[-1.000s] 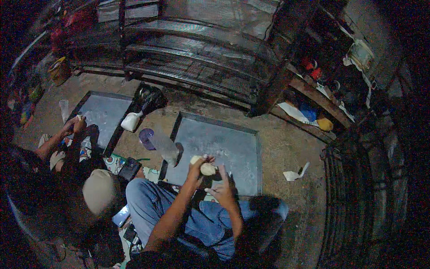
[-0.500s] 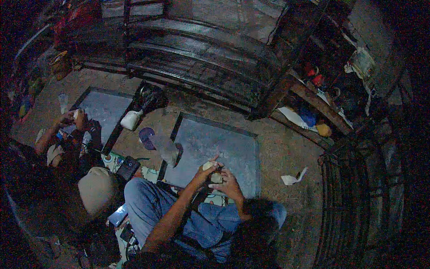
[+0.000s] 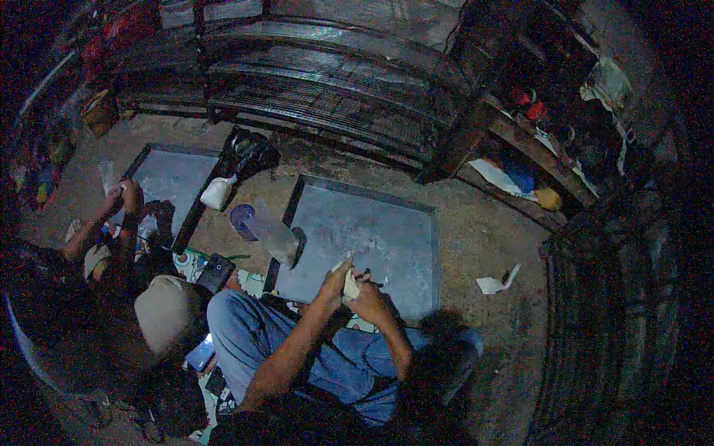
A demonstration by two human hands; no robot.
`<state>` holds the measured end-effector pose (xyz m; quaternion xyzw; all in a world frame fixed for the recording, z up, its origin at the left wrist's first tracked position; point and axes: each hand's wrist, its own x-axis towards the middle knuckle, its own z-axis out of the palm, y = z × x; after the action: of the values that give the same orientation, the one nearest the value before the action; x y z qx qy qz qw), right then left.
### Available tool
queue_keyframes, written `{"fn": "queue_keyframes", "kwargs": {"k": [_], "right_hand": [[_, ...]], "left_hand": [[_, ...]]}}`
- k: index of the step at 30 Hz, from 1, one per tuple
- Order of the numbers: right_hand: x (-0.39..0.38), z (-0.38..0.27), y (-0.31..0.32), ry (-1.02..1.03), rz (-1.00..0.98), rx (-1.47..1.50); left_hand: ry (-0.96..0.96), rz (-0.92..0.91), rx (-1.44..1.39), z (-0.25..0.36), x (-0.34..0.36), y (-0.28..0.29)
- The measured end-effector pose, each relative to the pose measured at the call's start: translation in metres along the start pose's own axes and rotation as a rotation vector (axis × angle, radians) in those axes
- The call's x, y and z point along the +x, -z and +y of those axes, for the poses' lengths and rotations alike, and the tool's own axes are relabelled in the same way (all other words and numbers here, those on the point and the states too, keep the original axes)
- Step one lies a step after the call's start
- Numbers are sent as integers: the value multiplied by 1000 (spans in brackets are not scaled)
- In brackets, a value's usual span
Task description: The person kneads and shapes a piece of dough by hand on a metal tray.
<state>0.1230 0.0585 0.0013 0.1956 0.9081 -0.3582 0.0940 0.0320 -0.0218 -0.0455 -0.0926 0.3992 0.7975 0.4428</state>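
Observation:
My left hand (image 3: 335,285) and my right hand (image 3: 369,300) meet above the near edge of a grey, dark-rimmed tray (image 3: 355,215). Both are closed on a pale, soft-looking piece (image 3: 349,287), narrow and stretched upright between them. Its exact kind is too dim to tell. Whitish smears mark the tray's surface. On its left edge lies a clear container (image 3: 274,236) with a purple round lid or base (image 3: 242,221), tipped on its side.
To the left, another person's hands (image 3: 128,195) work by a second grey tray (image 3: 175,175). A tied white bag (image 3: 217,192) and a black bag (image 3: 249,154) lie between the trays. Phones (image 3: 216,273) rest near my knee. A white scrap (image 3: 491,285) lies right; a slatted rack (image 3: 320,97) stands behind.
My hands have drawn closer together, and the pale piece now looks longer and more upright. The other person's hands have shifted slightly. The view has tilted a little.

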Motion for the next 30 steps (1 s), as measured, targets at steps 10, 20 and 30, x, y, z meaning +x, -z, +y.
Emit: {"fn": "queue_keyframes", "kwargs": {"k": [10,20,30], "right_hand": [[-22,-13,-2,97,-74,218],[-2,36,-44,34,8,511],[4,39,-48,479,259,304]], "left_hand": [[57,-176,-472,30,-6,13],[-67,-126,-211,24,-3,16],[-147,20,165,7,-6,1]]}}
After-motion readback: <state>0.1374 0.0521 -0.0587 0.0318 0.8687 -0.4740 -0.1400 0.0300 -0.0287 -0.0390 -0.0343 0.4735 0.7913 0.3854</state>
